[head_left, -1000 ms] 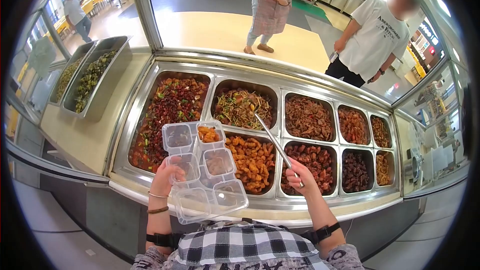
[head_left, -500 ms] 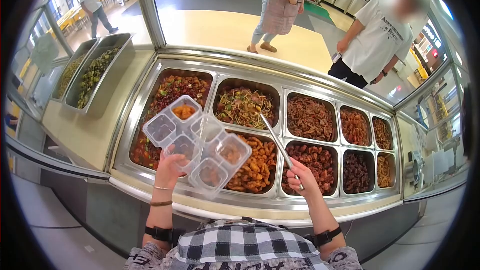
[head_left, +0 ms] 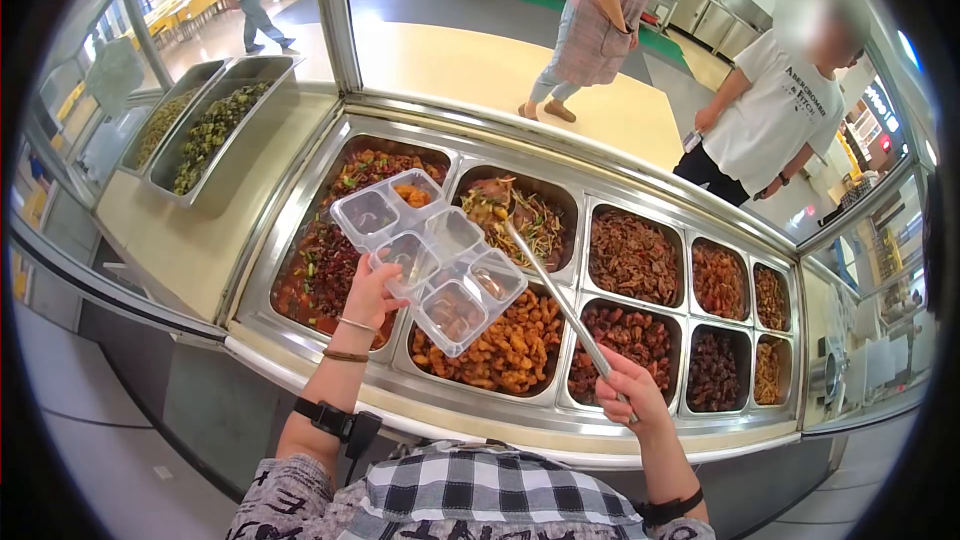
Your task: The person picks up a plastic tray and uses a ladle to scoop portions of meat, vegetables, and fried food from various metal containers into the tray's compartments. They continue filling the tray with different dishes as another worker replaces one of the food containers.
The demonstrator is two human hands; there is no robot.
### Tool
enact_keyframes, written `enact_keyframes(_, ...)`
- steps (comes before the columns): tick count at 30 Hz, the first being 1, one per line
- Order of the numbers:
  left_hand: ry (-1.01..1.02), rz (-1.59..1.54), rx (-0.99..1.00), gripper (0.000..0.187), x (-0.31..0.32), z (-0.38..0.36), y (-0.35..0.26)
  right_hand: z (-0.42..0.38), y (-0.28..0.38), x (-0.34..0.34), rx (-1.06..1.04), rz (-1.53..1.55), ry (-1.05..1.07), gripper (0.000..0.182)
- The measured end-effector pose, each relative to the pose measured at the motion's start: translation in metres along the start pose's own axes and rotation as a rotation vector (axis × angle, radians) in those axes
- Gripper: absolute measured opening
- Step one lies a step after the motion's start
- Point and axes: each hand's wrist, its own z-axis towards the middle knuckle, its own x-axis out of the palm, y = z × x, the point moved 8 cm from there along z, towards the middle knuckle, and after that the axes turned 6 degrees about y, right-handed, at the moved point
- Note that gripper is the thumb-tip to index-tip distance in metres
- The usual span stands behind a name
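My left hand (head_left: 374, 292) grips a clear plastic takeaway box (head_left: 457, 308) by its left edge, its open halves spread out over the food pans. An orange-brown piece of food (head_left: 412, 194) lies in the box's far compartment. My right hand (head_left: 634, 390) is wrapped round the lower handle of a long metal serving utensil (head_left: 562, 304). The utensil's far end reaches into the pan of shredded noodle- or sprout-like food (head_left: 541, 227), where a mound of food covers its head. Below the box is a pan of golden fried pieces (head_left: 500, 360).
A large pan of red saucy food (head_left: 320, 285) lies on the left, and several pans of dark meat (head_left: 632, 255) on the right. Two deep trays (head_left: 215, 130) stand on the left counter. Glass panels frame the counter; a person in a white shirt (head_left: 775, 105) stands beyond it.
The view has shifted, so the counter sits further right and lower. Food at the utensil's far end now looks heaped up. The box has moved slightly away from me. People beyond the counter have shifted.
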Motion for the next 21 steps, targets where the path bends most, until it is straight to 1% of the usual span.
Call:
enact_keyframes(2, 0.006, 0.006, 0.007, 0.05, 0.004, 0.0, -0.001, -0.002, -0.006, 0.001, 0.05, -0.186, -0.068, 0.047)
enact_keyframes(4, 0.043, 0.004, 0.037, 0.05, 0.009, 0.0, -0.004, 0.001, -0.014, -0.002, 0.058, -0.216, -0.076, 0.048)
enact_keyframes(6, 0.028, 0.024, 0.046, 0.051, 0.01, -0.001, -0.004, 0.004, -0.018, -0.008, 0.05, -0.605, -0.108, 0.049)
enact_keyframes(7, 0.013, 0.043, 0.055, 0.051, 0.009, -0.002, -0.005, 0.007, -0.019, -0.013, -0.017, -0.859, -0.148, 0.051)
enact_keyframes(8, 0.01, 0.041, 0.055, 0.051, 0.009, -0.002, -0.004, 0.008, -0.023, -0.014, -0.015, -0.86, -0.146, 0.051)
enact_keyframes(10, 0.021, 0.043, 0.081, 0.051, 0.01, -0.002, -0.004, 0.008, -0.013, 0.017, -0.241, -1.414, -0.161, 0.052)
enact_keyframes(11, 0.02, 0.042, 0.082, 0.051, 0.011, -0.003, -0.004, 0.007, -0.012, 0.031, -0.387, -1.522, -0.15, 0.051)
enact_keyframes(12, 0.007, 0.007, 0.068, 0.052, 0.012, -0.005, -0.003, 0.008, -0.017, 0.03, -0.389, -1.524, -0.148, 0.051)
enact_keyframes(15, -0.001, -0.06, 0.046, 0.052, 0.008, -0.005, 0.003, 0.007, -0.023, 0.034, -0.462, -1.672, -0.203, 0.051)
enact_keyframes(19, 0.012, -0.1, 0.037, 0.051, 0.007, -0.005, 0.007, 0.002, -0.021, 0.04, -0.485, -1.649, -0.193, 0.053)
enact_keyframes(21, 0.011, -0.088, 0.036, 0.051, 0.008, -0.006, 0.008, 0.004, -0.025, 0.031, -0.367, -1.364, -0.174, 0.054)
